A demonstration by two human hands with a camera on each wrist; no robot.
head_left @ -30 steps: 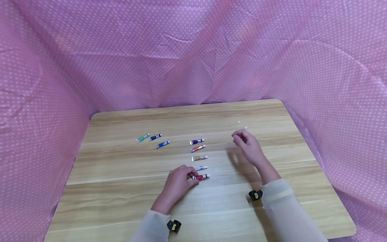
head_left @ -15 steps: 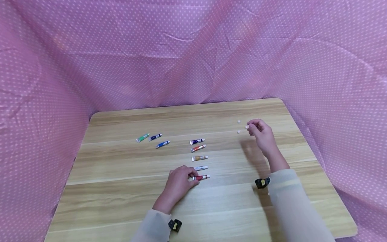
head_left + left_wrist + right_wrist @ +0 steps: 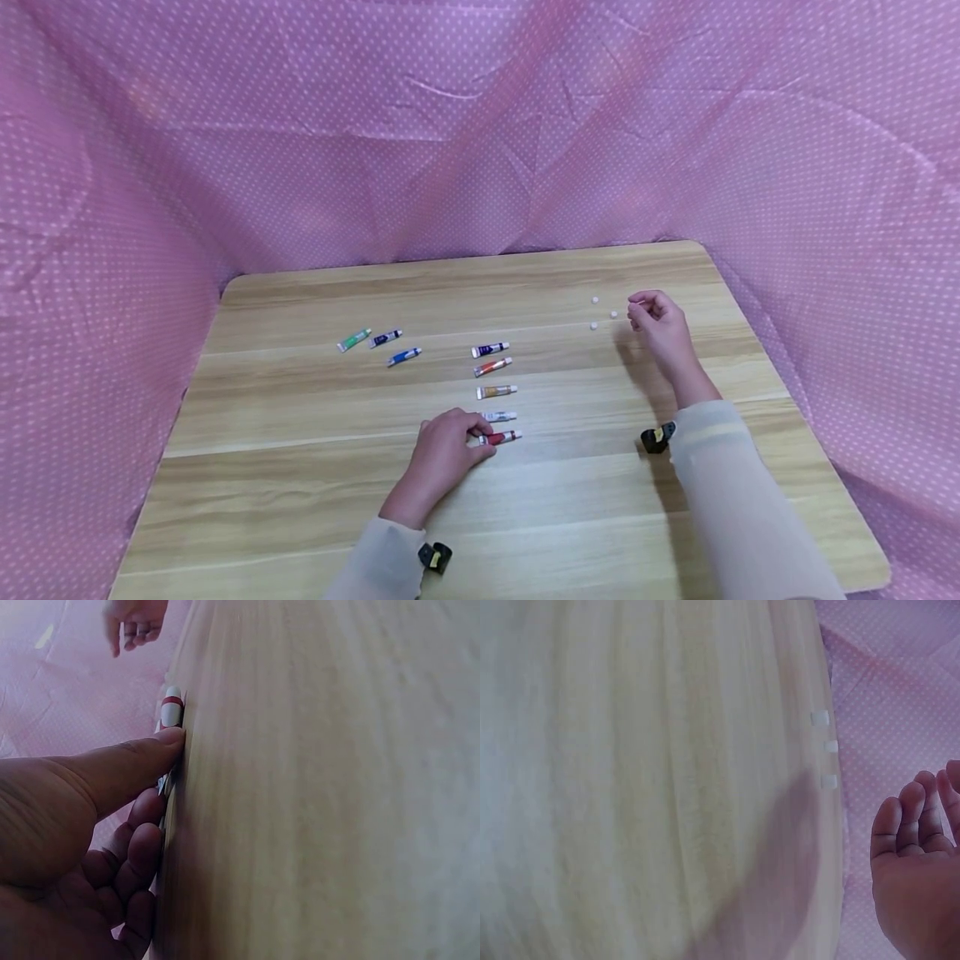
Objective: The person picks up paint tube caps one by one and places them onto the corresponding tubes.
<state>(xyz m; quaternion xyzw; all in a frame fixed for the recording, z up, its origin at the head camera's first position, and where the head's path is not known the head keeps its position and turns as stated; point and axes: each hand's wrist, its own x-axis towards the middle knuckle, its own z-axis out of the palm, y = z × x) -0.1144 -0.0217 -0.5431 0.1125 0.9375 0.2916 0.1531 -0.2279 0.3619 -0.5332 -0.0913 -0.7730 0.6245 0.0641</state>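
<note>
My left hand [image 3: 444, 454] pinches a red paint tube [image 3: 504, 437] at its flat end, which the fingers partly cover. Its white tip [image 3: 172, 709] juts past the thumb in the left wrist view. Just behind lies a white paint tube [image 3: 499, 417], partly hidden by the same hand. My right hand [image 3: 666, 333] hovers over the right part of the table, fingers loosely bent, and I see nothing in it. To its left are three small white caps [image 3: 613, 315], apart from the fingers. They also show as white caps [image 3: 829, 781] near the table edge in the right wrist view.
Behind the white tube, an ochre tube [image 3: 496, 392], an orange tube [image 3: 492, 367] and a violet tube [image 3: 490, 350] lie in a column. Further left are a green tube [image 3: 354, 340], a dark blue tube [image 3: 386, 338] and a blue tube [image 3: 404, 357]. Pink dotted cloth [image 3: 465, 167] surrounds the table.
My right hand has moved to the right and away from me, past the caps. A third cap has come into view where that hand was. The left hand keeps its hold on the red paint tube.
</note>
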